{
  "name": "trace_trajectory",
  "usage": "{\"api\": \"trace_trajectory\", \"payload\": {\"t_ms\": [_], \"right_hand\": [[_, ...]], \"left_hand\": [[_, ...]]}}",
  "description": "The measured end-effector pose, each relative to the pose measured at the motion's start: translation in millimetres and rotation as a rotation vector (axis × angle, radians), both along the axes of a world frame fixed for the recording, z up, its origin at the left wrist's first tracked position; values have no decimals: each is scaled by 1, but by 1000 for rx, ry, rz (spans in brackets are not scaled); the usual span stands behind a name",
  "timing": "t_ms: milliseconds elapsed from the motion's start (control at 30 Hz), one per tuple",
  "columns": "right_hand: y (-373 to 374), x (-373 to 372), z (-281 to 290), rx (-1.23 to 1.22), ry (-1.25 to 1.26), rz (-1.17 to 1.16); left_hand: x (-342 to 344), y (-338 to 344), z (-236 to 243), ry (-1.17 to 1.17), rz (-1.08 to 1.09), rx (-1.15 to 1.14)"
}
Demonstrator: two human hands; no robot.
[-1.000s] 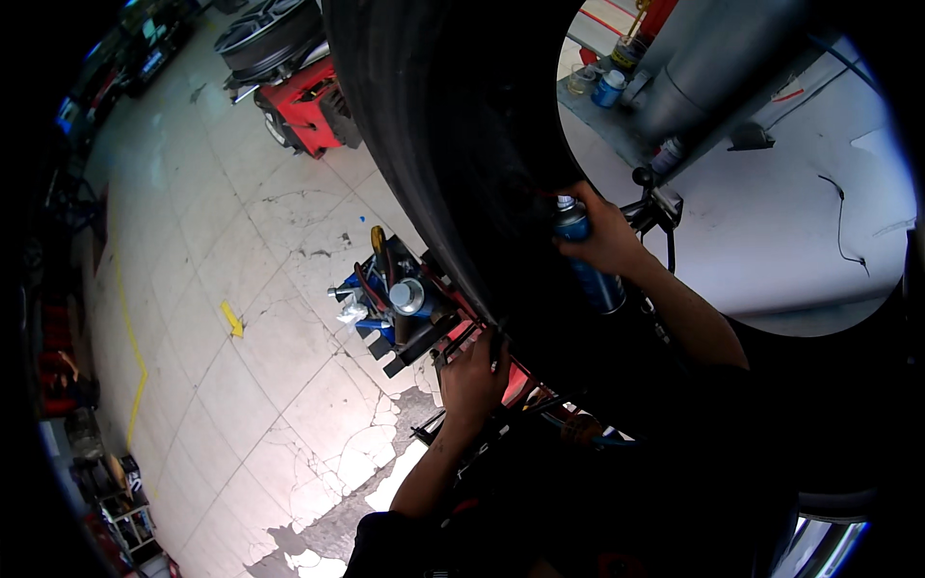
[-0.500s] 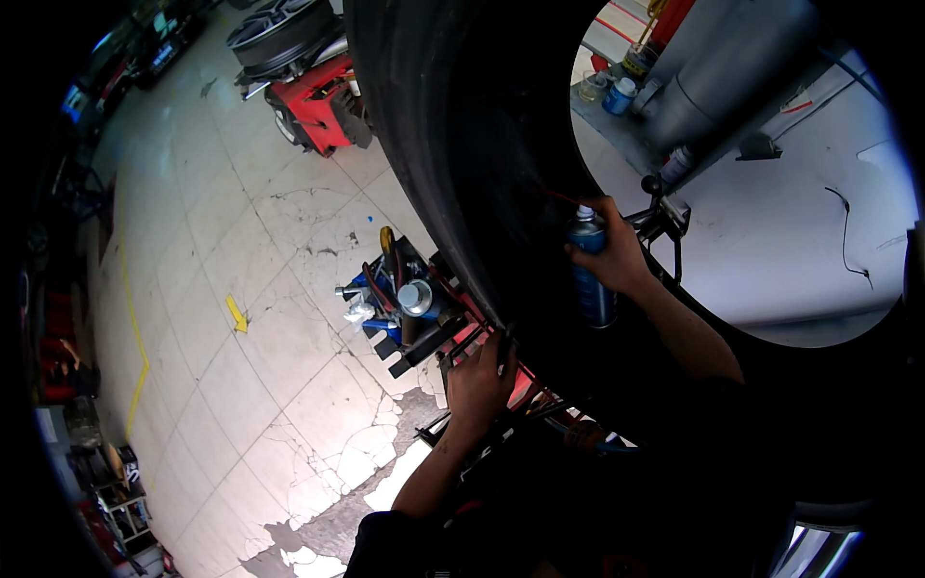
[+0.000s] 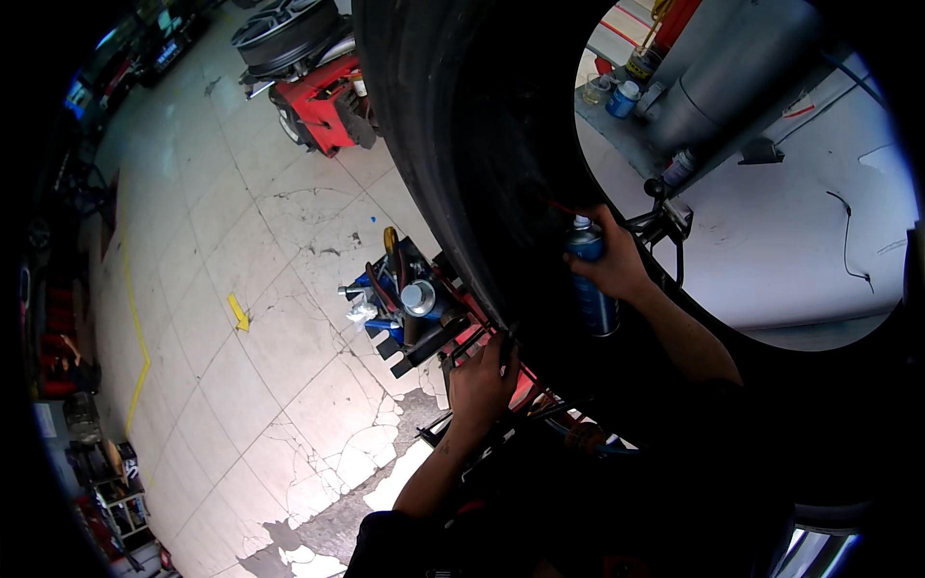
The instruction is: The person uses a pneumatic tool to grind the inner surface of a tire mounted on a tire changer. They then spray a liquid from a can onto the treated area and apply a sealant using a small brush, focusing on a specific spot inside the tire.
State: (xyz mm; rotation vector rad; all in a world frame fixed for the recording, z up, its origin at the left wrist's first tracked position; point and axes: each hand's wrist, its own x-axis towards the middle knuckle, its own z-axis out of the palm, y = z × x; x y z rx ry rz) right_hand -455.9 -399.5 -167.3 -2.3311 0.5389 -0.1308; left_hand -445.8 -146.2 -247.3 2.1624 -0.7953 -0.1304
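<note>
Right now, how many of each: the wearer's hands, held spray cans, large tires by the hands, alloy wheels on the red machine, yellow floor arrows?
Left hand and right hand: 2
Spray can: 1
Large black tire: 1
Alloy wheel: 1
Yellow floor arrow: 1
Total: 6

Lighting's super uneven here. The tire (image 3: 409, 125) is nearly black, and its inner wall swallows almost all detail. Left of the tire, the tiled floor (image 3: 193, 270) is decently bright, then blows out to harsh white glare below and left of the tire. Through the tire's hole, the pale surface (image 3: 771, 260) glows a cool bluish white. Far left of the tire, fisheye bends everything and the stuff there goes dim and kinda soft.
</note>
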Motion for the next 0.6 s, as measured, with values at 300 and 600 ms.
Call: {"api": "trace_trajectory", "payload": {"t_ms": [300, 600], "right_hand": [[20, -19, -11, -137, -175, -111], [40, -16, -17, -138, -131, -179]], "left_hand": [[6, 3, 0, -28, 3, -42], [13, 5, -8, -60, -11, -38]]}}
